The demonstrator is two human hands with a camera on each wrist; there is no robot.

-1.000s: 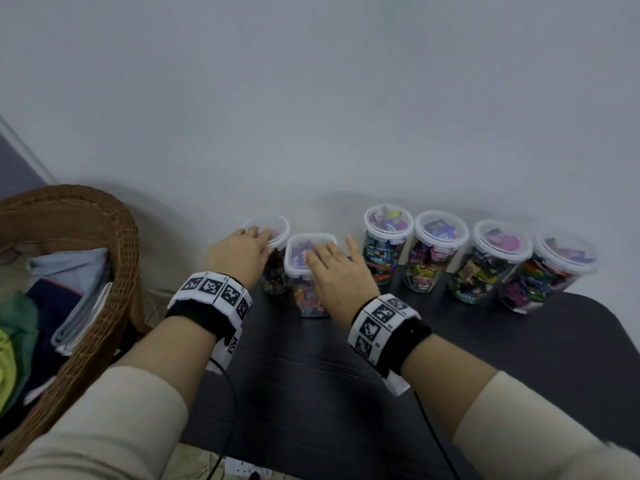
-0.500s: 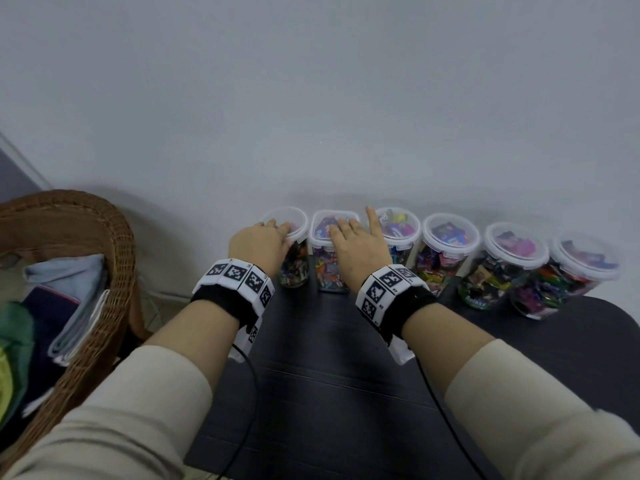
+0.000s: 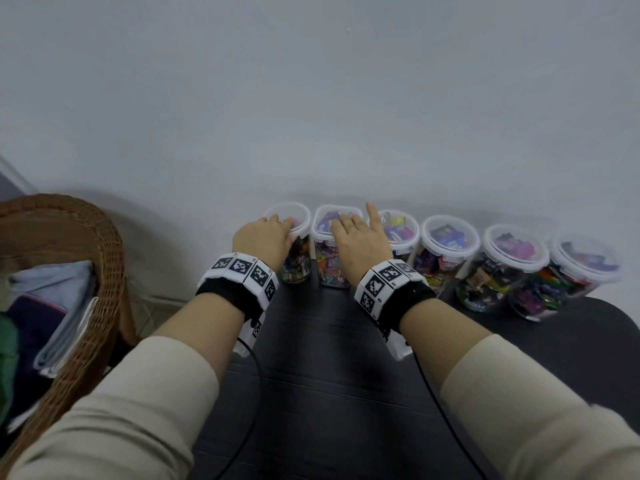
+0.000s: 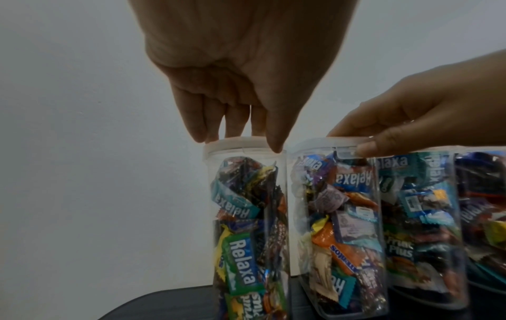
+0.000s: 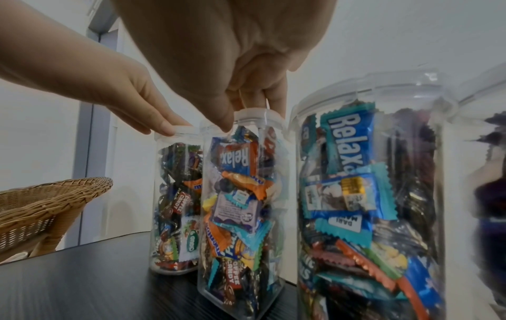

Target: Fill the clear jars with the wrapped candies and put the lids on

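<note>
Six clear jars of wrapped candies stand lidded in a row at the back of the black table (image 3: 329, 368). My left hand (image 3: 263, 237) lies with straight fingers on the lid of the leftmost round jar (image 3: 296, 268), thumb tip at its rim. My right hand (image 3: 356, 237) rests on the lid of the square jar (image 3: 327, 270) beside it, index finger stretched out. From the left wrist, the left hand (image 4: 232, 86) tops the round jar (image 4: 246, 216); the right hand (image 4: 424, 112) has its thumb at the latch of the square jar (image 4: 336, 216).
Other lidded jars (image 3: 450, 244) continue to the right, close to the grey wall. A wicker basket (image 3: 86, 237) with folded clothes (image 3: 59, 299) stands off the table's left edge. Cables run from both wrists over the table.
Both hands have pushed the round and the square jar away from me toward the wall, into line with the other jars.
</note>
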